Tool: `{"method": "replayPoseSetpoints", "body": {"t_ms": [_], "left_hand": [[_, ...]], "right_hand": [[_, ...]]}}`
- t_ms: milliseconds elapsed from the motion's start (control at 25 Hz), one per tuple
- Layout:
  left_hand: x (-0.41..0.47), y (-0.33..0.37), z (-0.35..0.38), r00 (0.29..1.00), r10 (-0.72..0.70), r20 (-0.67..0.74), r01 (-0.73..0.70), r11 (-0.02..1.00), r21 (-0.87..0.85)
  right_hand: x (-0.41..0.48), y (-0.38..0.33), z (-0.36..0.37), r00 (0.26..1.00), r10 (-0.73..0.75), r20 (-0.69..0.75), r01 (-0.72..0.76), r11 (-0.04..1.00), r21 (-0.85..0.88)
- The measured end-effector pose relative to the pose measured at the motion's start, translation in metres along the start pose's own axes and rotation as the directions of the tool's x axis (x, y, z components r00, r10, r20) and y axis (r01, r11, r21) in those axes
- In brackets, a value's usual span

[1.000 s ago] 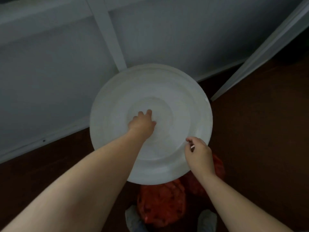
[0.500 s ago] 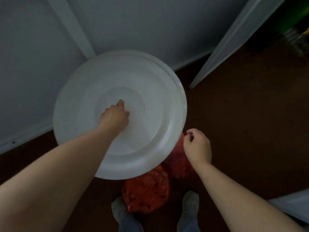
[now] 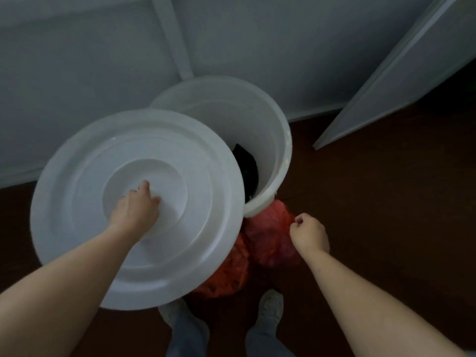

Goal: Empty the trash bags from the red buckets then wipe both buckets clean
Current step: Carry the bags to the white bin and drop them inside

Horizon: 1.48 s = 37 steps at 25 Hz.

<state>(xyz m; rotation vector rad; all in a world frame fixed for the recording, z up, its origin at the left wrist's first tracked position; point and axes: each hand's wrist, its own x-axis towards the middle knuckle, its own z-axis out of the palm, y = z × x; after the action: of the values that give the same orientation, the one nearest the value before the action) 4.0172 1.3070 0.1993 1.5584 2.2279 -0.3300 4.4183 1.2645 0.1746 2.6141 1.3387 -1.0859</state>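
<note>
Left hand (image 3: 136, 210): fingers clench centre of white lid (image 3: 77, 189), held off white bin (image 3: 280, 140); I fear it slips | red trash bags (image 3: 268, 240): on floor (image 3: 386, 228) against bin, near shoes (image 3: 270, 305), trip risk | right hand (image 3: 310, 234): curled; grasp I cannot tell.

The tub (image 3: 277, 140) stands on the floor (image 3: 386, 228) against the wall (image 3: 77, 73), with a door panel (image 3: 401, 73) to its right. The lid (image 3: 77, 202), gripped at its centre by the left hand (image 3: 136, 210), overlaps the tub's left and near side. The far bag (image 3: 268, 240) lies before the tub, just left of the right hand (image 3: 310, 234); the near bag (image 3: 229, 276) lies partly under the lid. An item (image 3: 247, 171), possibly a liner, lies inside the tub
</note>
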Motion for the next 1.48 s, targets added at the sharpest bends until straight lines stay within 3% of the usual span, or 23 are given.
{"method": "replayPoseSetpoints", "body": {"t_ms": [240, 440, 600, 800, 1040, 1240, 1480], "left_hand": [[-0.100, -0.100, 0.024, 0.965, -0.261, 0.006, 0.259, 0.958, -0.125], [-0.165, -0.177, 0.077, 0.913, -0.405, 0.043, 0.405, 0.891, -0.204], [-0.203, -0.229, 0.153, 0.876, -0.473, 0.097, 0.482, 0.846, -0.228], [-0.227, -0.256, 0.262, 0.864, -0.480, 0.153, 0.504, 0.821, -0.266], [-0.233, -0.262, 0.368, 0.827, -0.512, 0.233, 0.562, 0.775, -0.290], [-0.245, -0.260, 0.389, 0.808, -0.518, 0.281, 0.586, 0.758, -0.286], [-0.245, -0.256, 0.394, 0.824, -0.500, 0.265, 0.563, 0.771, -0.297]], "right_hand": [[-0.051, -0.009, 0.041, 0.988, -0.123, 0.093, 0.132, 0.986, -0.101], [-0.100, -0.024, 0.105, 0.935, -0.274, 0.225, 0.311, 0.938, -0.152], [-0.119, -0.027, 0.175, 0.832, -0.381, 0.403, 0.497, 0.835, -0.235], [-0.102, -0.016, 0.258, 0.754, -0.338, 0.563, 0.605, 0.691, -0.396], [-0.065, -0.008, 0.341, 0.775, -0.375, 0.509, 0.617, 0.623, -0.481], [-0.059, -0.004, 0.353, 0.836, -0.333, 0.437, 0.548, 0.553, -0.627], [-0.052, 0.000, 0.349, 0.895, -0.288, 0.340, 0.439, 0.704, -0.558]]}}
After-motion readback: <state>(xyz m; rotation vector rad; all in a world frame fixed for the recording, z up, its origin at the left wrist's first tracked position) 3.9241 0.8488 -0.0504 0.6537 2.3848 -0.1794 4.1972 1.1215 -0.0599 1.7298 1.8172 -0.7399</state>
